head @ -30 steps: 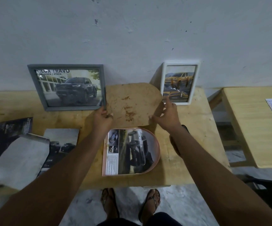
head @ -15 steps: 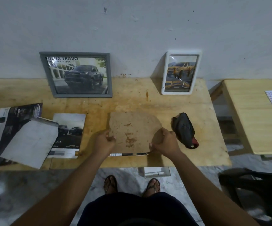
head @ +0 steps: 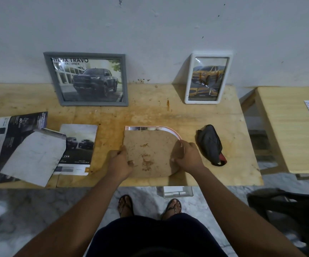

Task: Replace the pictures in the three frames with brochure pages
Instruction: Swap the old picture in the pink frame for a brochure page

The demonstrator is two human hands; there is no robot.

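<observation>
Arched pink frame [head: 176, 134] lying face down near the front edge of the tabletop [head: 150, 112], with its stained brown backing board [head: 150, 154] laid over it. The left hand [head: 119, 164] is curled onto the board's straight left edge and the right hand [head: 187, 157] is clamped on its curved right edge. The board does not appear seated: a strip of the frame's rim and of the brochure page [head: 142, 128] beneath shows along the far edge and around the curve, so the board sits offset toward the person. Principal hazard: pressing down in this position would probably trap the board on the rim, not in the recess, and could crease or drag the page out of register, which cannot be checked because most of the page is hidden. Secondary hazard: the board's near edge lies close to the tabletop's front edge, so a pull toward the body could slide the frame and board off onto the floor. Uneven pressure from the two hands may also tilt the board and load the face beneath; whether any fastening tabs exist cannot be told. The grey frame [head: 85, 55] and white frame [head: 202, 102], leaning on the wall, already hold car pages. They stand well apart from the work.
</observation>
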